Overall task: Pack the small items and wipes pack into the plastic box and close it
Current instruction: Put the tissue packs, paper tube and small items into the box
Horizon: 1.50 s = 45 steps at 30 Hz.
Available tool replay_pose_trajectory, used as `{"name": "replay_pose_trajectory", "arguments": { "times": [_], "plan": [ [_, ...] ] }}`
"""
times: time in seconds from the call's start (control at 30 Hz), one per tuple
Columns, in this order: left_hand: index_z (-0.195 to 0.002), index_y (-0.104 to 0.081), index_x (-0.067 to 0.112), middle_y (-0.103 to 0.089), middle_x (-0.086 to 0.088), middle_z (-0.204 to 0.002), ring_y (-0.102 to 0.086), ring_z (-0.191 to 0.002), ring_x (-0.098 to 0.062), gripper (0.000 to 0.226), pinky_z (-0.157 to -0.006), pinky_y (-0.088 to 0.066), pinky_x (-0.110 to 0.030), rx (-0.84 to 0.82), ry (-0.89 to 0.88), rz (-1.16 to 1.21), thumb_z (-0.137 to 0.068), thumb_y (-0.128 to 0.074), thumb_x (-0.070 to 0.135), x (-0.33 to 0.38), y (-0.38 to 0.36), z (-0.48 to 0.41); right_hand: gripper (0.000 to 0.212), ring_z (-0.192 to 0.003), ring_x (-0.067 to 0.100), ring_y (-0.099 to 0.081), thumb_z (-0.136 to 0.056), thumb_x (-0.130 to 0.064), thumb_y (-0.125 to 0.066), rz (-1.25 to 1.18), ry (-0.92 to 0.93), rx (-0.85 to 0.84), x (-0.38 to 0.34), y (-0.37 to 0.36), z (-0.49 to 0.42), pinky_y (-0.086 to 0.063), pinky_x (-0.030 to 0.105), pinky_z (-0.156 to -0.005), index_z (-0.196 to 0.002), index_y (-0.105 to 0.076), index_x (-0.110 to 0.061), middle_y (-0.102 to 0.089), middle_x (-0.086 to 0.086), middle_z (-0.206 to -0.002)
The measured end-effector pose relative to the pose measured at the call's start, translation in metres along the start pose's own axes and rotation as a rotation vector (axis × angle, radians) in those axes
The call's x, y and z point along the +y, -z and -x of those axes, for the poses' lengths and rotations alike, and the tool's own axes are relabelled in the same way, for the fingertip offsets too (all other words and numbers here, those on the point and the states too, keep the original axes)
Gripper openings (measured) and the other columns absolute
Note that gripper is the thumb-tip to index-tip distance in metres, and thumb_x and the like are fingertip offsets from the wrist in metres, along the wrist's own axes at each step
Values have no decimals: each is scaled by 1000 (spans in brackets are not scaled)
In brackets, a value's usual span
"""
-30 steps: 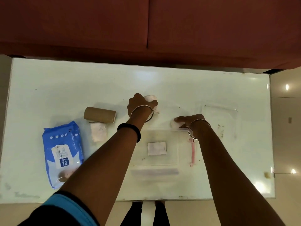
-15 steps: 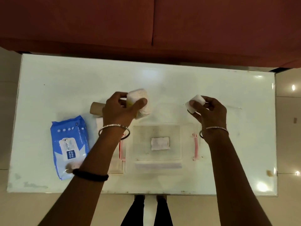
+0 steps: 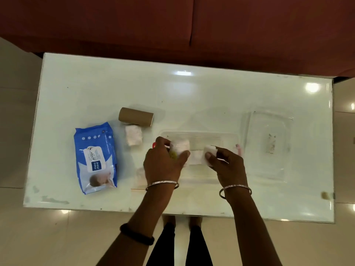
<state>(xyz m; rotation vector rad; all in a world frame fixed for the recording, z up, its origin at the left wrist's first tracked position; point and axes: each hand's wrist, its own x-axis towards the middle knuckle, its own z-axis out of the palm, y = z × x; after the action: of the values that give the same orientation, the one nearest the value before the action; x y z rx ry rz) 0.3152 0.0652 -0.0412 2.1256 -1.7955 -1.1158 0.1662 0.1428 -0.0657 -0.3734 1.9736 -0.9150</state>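
A clear plastic box (image 3: 199, 135) with red side latches stands open in the middle of the white table. Inside it lies a small white packet (image 3: 196, 155). My left hand (image 3: 163, 164) holds a white roll-shaped item (image 3: 179, 146) over the box's left part. My right hand (image 3: 226, 166) grips a small white block (image 3: 209, 151) over the box's middle. The blue wipes pack (image 3: 95, 157) lies flat at the left. A brown cardboard tube (image 3: 136, 116) and a white pad (image 3: 133, 137) rest between the pack and the box.
The clear lid (image 3: 268, 144) lies on the table to the right of the box. A dark red sofa (image 3: 172, 25) runs along the far edge of the white table (image 3: 96, 89). Glossy floor tiles surround it, and my legs show below the near edge.
Both hands picked up white items from behind the box, raised them, and have now brought them down and inward over the open box.
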Motion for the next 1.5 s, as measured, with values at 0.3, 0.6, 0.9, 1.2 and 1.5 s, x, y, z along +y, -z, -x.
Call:
{"name": "replay_pose_trajectory", "arguments": {
  "times": [0.3, 0.6, 0.9, 1.2, 1.5],
  "plan": [
    [-128, -38, 10, -71, -7, -97, -69, -92, -25, 60, -78, -53, -33, 30, -138, -440, -83, -63, 41, 14, -41, -11, 39, -82, 18, -70, -70, -24, -83, 179, -56, 51, 1, -38, -28, -54, 29, -79, -104, -68, -12, -76, 8, -96],
    [-134, -37, 7, -64, -12, -117, -68, -99, -28, 49, -75, -54, -33, -71, -61, -534, -93, -55, 27, 1, -54, -25, 35, -83, 21, -68, -70, -25, -84, 167, -96, 16, 6, -56, -48, -56, 40, -88, -99, -70, -11, -74, 8, -92],
    [-126, -51, 13, -60, -11, -124, -66, -102, -28, 45, -79, -57, -34, -70, -147, -503, -87, -61, 36, -11, -43, 7, 26, -76, 16, -68, -72, -22, -81, 190, -75, 42, 12, -62, -45, -58, 40, -84, -94, -72, -13, -71, 0, -80],
    [-140, -37, 12, -58, -11, -130, -63, -111, -26, 49, -92, -52, -38, -77, -22, -390, -95, -50, 28, -20, -50, 10, 29, -77, 14, -70, -72, -25, -82, 160, -8, 55, 16, -68, -46, -59, 34, -81, -97, -72, -13, -75, 3, -85],
    [-137, -42, 16, -60, -8, -130, -61, -115, -25, 46, -96, -50, -41, -35, -9, -287, -95, -50, 30, -18, -31, 10, 25, -64, -7, -60, -74, -25, -80, 225, 41, 89, 12, -70, -46, -43, 2, -62, -95, -72, -14, -71, -2, -80]
  ]
}}
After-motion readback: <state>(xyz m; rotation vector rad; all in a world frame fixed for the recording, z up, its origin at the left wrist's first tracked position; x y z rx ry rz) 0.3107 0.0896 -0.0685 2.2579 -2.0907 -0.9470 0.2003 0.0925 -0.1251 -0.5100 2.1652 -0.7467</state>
